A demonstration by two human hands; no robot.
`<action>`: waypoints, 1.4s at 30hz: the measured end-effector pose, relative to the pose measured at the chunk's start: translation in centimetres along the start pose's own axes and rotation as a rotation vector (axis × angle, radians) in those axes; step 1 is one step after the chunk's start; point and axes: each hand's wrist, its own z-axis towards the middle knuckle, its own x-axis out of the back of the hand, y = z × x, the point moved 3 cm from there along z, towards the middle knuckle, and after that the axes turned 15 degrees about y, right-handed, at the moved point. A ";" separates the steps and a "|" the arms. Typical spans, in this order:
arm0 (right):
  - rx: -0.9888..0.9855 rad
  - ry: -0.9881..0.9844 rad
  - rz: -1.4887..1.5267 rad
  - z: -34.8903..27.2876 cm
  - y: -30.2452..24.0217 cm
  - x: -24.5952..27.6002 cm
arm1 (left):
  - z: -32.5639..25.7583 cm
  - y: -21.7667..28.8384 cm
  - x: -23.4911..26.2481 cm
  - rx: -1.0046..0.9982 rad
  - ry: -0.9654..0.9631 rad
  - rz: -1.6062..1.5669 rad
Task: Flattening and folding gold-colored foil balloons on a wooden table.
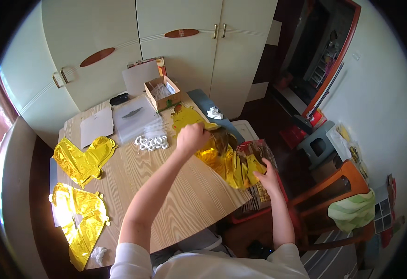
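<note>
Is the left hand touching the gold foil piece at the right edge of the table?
Touching. The head view shows the left hand closed on the upper end of the gold foil piece, with no gap visible between them.

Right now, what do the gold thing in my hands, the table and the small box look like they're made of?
Gold thing: thin metallic foil film, probably a deflated balloon; it is crinkled and mirror-shiny. Table: wood or wood-look laminate, light, with printed-looking grain; which one is unclear. Box: plain brown cardboard, matte, with open flaps.
</note>
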 end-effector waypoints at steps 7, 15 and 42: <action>0.194 -0.130 -0.259 -4.9 -3.8 -3.8 | 2.7 2.8 4.2 -0.156 0.050 0.185; 0.344 -0.115 -0.468 -9.6 -4.5 -5.1 | -9.1 5.7 0.3 -0.482 -0.326 0.462; 0.903 0.451 -0.695 -5.4 -3.0 0.7 | -15.7 6.5 -5.0 -0.488 -0.395 0.221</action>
